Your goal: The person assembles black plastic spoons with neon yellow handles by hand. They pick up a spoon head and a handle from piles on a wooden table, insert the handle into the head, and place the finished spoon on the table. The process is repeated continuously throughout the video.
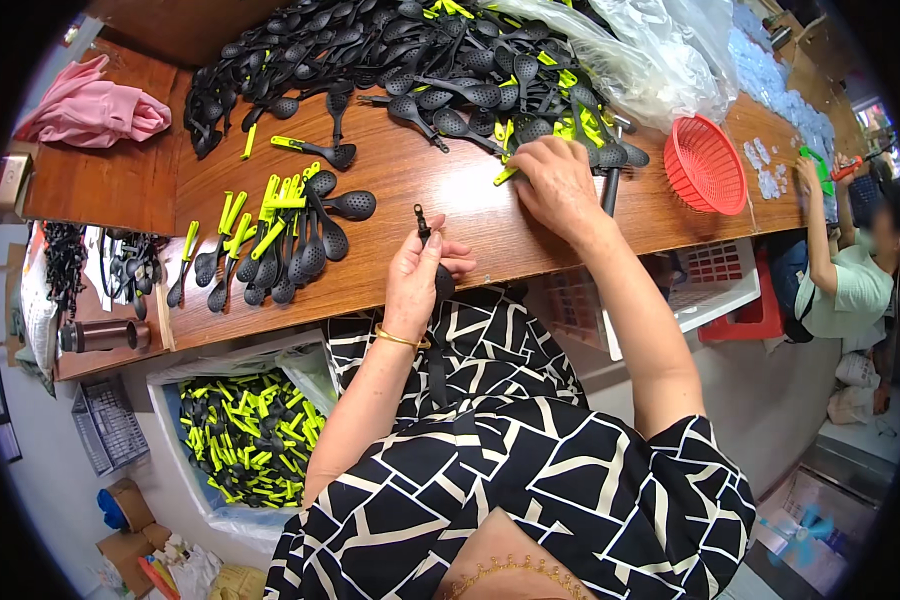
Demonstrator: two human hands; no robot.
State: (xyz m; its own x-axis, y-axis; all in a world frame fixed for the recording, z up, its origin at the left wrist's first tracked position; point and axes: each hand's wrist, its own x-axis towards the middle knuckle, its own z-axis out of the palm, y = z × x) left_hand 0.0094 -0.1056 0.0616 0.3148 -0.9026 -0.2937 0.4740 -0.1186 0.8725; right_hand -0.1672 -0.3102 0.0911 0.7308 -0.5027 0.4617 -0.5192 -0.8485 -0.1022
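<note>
The black slotted plastic spoon [432,250] stands upright in my left hand [417,278], fingers clamped round its bowl end: light, stiff, likely safest gripped there. My right hand [558,178] pinches a lime-green plastic handle sleeve [507,174] beyond my fingertips, beside the heap of black spoons [410,60].

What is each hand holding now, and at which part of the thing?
The left hand holds a black slotted spoon around its middle, bare handle end up. The right hand touches a yellow-green handle piece at the pile's edge; a grip cannot be told.

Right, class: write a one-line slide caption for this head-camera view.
Left hand holds a black slotted spoon while right hand reaches into the spoon pile on a wooden table.
</note>
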